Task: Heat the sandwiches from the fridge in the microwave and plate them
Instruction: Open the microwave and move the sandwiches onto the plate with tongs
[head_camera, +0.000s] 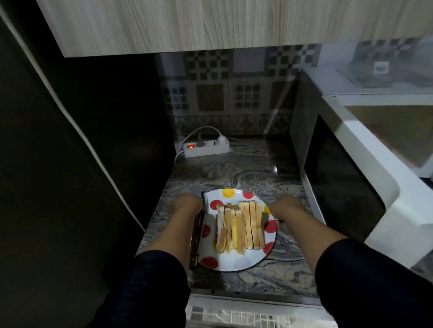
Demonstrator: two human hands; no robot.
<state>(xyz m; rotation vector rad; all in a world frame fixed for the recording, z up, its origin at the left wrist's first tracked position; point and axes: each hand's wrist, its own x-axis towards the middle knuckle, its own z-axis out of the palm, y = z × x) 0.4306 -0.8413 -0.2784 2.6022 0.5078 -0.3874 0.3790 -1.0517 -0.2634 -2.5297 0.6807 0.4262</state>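
A white plate [246, 261] with red and yellow dots rests on the marbled counter [226, 170]. On it stands a row of cut sandwiches [243, 226], upright on their edges. My left hand [185, 205] is closed at the plate's left rim, holding dark metal tongs [197, 239] that run back along my wrist. At the right rim my right hand [286, 206] is curled over the plate's edge; its fingers are hidden. The white microwave [362, 116] stands to the right with its door [341, 182] swung open toward the plate.
A dark fridge side [53, 150] with a white cable walls in the left. A wooden cabinet [224, 13] hangs overhead. A power strip [206, 146] with a lit red switch lies at the back. A white rack [238, 317] sits below the counter edge.
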